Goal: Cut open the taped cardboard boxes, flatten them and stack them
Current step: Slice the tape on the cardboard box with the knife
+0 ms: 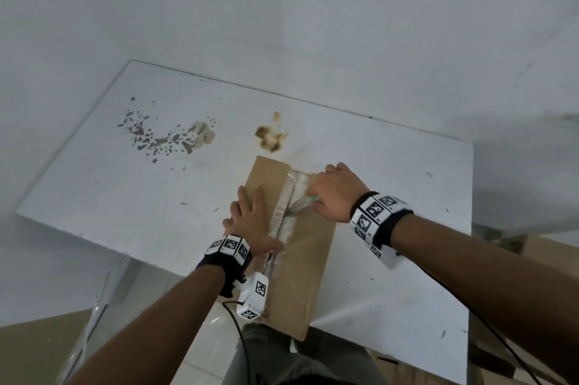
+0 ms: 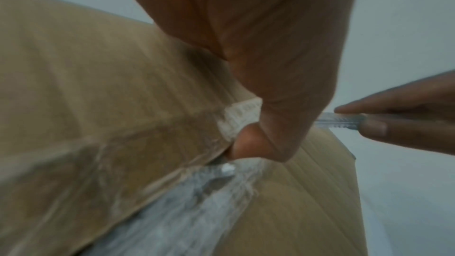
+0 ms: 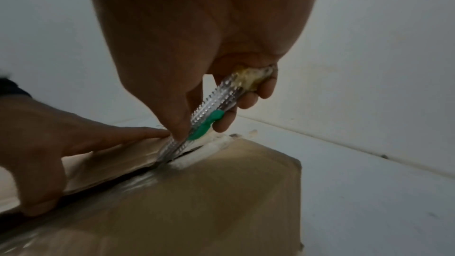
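A long brown cardboard box (image 1: pixel 310 259) lies on the white table (image 1: pixel 125 184), its near end over the table's front edge. Clear tape (image 1: pixel 283 212) runs along its centre seam. My left hand (image 1: pixel 250 218) presses flat on the left flap with straight fingers, thumb beside the seam. My right hand (image 1: pixel 335 193) grips a metal utility knife with a green slider (image 3: pixel 202 127), and its blade tip sits in the seam (image 3: pixel 162 163). In the left wrist view the knife (image 2: pixel 342 122) shows past my left thumb (image 2: pixel 278 135), above the box (image 2: pixel 98 104).
The table carries brown stains (image 1: pixel 271 137) and dark chipped spots (image 1: pixel 150 134) beyond the box. A white wall (image 1: pixel 282 8) stands behind the table. More cardboard (image 1: pixel 34 350) lies on the floor at the lower left and at the right (image 1: pixel 532 246).
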